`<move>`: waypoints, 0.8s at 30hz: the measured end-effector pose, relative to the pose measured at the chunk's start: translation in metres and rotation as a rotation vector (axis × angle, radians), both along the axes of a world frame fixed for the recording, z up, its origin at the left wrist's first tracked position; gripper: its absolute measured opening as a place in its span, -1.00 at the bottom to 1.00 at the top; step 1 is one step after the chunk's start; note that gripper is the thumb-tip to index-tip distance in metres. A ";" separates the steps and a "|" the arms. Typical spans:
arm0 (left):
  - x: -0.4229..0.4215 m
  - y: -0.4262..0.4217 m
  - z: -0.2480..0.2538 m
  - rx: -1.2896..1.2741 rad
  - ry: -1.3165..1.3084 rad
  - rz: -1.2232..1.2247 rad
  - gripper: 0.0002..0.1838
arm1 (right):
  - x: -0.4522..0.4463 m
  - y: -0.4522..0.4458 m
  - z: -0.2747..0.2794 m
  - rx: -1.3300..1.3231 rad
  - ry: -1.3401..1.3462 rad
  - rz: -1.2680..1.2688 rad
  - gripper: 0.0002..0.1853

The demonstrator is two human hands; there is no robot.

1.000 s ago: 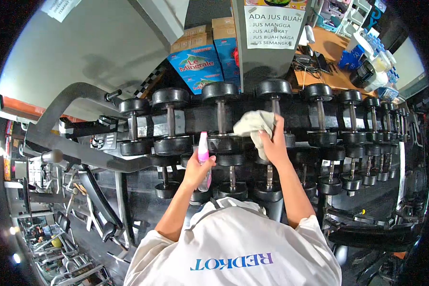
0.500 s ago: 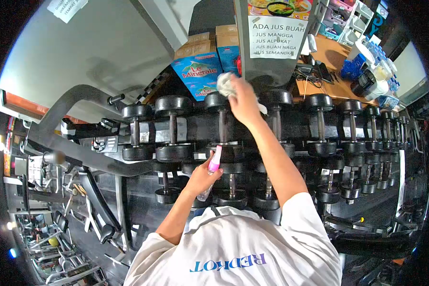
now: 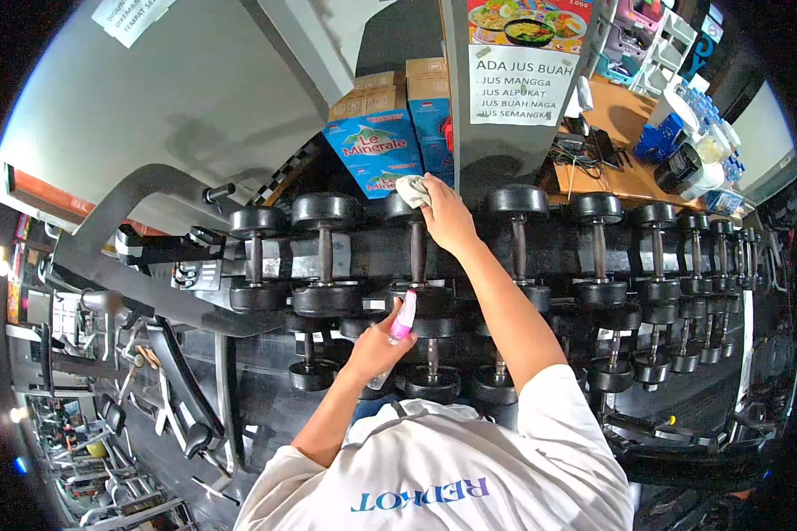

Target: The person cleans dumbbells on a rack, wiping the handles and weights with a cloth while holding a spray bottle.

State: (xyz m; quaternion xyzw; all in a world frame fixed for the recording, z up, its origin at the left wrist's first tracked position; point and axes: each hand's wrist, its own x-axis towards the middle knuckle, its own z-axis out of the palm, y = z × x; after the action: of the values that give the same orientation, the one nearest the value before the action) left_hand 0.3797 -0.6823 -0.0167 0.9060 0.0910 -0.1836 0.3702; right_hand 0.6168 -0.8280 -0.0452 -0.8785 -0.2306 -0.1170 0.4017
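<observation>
My right hand is closed on a pale cloth, which lies against the far head of a black dumbbell in the upper row of the rack. Part of that head is hidden under the cloth and fingers. My left hand grips a clear spray bottle with a pink and white top, held upright just in front of the same dumbbell's near head. Other dumbbells stand on either side of it.
A second row of dumbbells sits nearer to me, below the upper row. Blue water cartons are behind the rack, beside a post with a paper sign. A wooden desk with cables and containers is at the back right. Gym machines stand at the left.
My right hand has moved left and away from me with the cloth, from one dumbbell to the far head of its neighbour. My left hand has shifted slightly right with the bottle.
</observation>
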 end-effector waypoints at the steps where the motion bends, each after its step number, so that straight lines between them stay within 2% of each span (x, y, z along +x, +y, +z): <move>1: 0.000 -0.001 -0.001 -0.005 0.002 0.000 -0.15 | -0.001 -0.002 0.000 0.001 -0.004 -0.003 -0.56; 5: 0.003 -0.004 0.002 0.038 -0.004 -0.025 -0.15 | -0.003 -0.004 0.003 -0.003 -0.001 -0.022 -0.54; 8: 0.004 -0.002 0.000 0.069 -0.054 -0.048 -0.14 | 0.002 0.000 0.008 -0.043 0.150 -0.049 -0.50; 14: 0.001 -0.002 0.005 0.101 -0.014 -0.047 -0.12 | 0.003 0.018 0.016 -0.123 -0.075 0.145 -0.51; 18: -0.001 -0.004 0.007 0.127 -0.014 -0.041 -0.12 | -0.018 -0.008 0.008 -0.088 -0.103 0.225 -0.50; 20: 0.000 -0.004 0.006 0.146 -0.003 -0.027 -0.13 | -0.029 -0.019 0.000 0.093 -0.028 0.127 -0.49; 24: -0.001 -0.004 0.005 0.155 -0.027 -0.056 -0.13 | -0.030 -0.009 0.006 0.050 -0.048 0.023 -0.50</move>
State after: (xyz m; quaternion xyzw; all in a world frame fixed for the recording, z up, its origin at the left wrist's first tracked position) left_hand 0.3786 -0.6864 -0.0119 0.9366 0.0743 -0.1740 0.2950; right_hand 0.5867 -0.8371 -0.0389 -0.8625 -0.2471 -0.1390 0.4192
